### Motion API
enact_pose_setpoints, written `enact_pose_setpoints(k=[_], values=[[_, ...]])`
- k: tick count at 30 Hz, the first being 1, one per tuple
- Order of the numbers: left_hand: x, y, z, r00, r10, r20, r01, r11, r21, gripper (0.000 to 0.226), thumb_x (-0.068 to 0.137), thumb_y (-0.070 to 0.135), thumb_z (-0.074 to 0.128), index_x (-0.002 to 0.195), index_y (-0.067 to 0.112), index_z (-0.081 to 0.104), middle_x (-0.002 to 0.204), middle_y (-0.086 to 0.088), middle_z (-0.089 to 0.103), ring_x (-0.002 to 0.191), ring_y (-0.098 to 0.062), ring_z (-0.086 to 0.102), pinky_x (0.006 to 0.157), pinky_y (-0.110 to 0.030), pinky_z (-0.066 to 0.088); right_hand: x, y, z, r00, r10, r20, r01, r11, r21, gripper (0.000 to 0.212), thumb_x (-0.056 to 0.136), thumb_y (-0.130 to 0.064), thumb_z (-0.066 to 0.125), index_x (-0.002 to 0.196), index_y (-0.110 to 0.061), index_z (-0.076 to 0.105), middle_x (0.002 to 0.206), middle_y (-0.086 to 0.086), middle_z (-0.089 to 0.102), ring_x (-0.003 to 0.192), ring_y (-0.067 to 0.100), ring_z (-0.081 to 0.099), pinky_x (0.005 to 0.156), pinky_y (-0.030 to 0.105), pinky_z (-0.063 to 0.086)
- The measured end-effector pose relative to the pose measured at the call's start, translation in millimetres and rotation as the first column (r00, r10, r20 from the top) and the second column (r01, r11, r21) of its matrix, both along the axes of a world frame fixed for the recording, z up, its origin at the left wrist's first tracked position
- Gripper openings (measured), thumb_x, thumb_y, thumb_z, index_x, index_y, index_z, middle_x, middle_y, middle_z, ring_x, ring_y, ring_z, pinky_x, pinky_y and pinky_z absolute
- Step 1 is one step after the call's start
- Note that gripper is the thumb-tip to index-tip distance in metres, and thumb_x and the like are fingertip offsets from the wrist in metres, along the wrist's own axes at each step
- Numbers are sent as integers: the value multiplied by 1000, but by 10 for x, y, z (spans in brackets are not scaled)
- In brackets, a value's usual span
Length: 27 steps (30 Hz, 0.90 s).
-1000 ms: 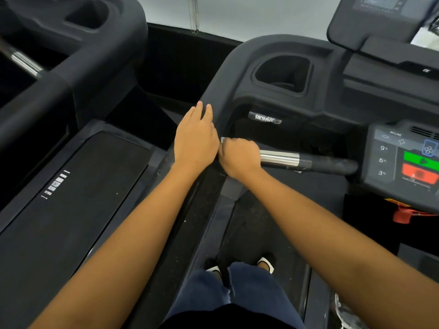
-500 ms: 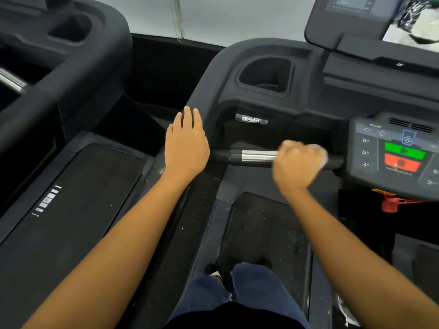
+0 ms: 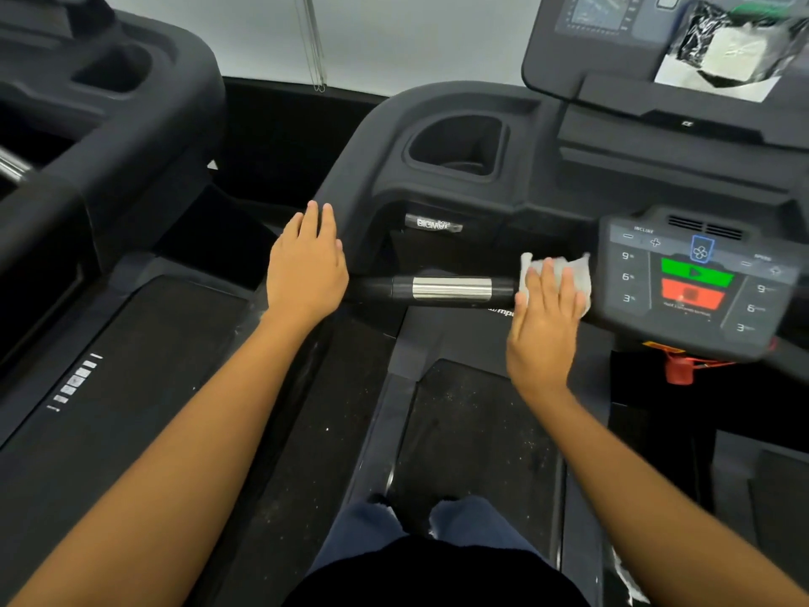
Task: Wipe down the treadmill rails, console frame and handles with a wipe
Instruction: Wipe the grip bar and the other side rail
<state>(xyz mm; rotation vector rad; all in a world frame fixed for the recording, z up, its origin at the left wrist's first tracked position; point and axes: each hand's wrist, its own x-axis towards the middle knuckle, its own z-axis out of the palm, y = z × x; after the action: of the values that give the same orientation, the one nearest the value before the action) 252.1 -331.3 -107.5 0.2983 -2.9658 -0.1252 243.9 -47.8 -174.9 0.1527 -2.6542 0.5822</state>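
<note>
Flat-fingered right hand point(image 3: 545, 317) presses a crumpled white wipe point(image 3: 578, 273) on the black-and-chrome handlebar point(image 3: 451, 289); the green start button point(image 3: 696, 271) at three o'clock could get bumped. The left hand point(image 3: 306, 269) lies flat, empty.

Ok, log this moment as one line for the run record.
step: wiping handle | right hand: flat, pressing wipe on its right end beside control panel | left hand: flat on console frame edge

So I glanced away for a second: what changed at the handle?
The right hand slid the wipe rightward along the handle, from its left end to the keypad, and opened from a fist to lie flat on the wipe. The left hand stayed flat at the console frame's left edge.
</note>
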Motion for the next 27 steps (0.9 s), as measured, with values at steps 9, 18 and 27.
enact_pose_setpoints(k=[9,18,27], values=[[-95,350,48,996,-50,-77,53,998,39,48,98,18,42,142,-1,38,149,-23,33,141,-38,25,115,-49,24,494,-339,250,782,-214,585,556,-185,-810,38,105,-28,33,114,-7,63,100,1,65,96,19,63,75,20,45],[-177,1006,-26,967,-255,7,242,926,289,44,104,29,32,142,10,43,150,-11,38,144,-24,22,117,-34,13,-224,-262,688,895,70,440,390,-603,-696,30,95,-40,53,113,-17,59,96,1,58,80,15,57,70,30,48],[-109,1088,-236,984,-174,34,148,909,389,41,103,30,32,132,11,55,137,-7,54,138,-26,33,115,-43,23,-204,-384,550,860,203,468,489,-587,-645,29,95,-37,58,106,-11,64,101,5,67,78,19,65,77,37,56]])
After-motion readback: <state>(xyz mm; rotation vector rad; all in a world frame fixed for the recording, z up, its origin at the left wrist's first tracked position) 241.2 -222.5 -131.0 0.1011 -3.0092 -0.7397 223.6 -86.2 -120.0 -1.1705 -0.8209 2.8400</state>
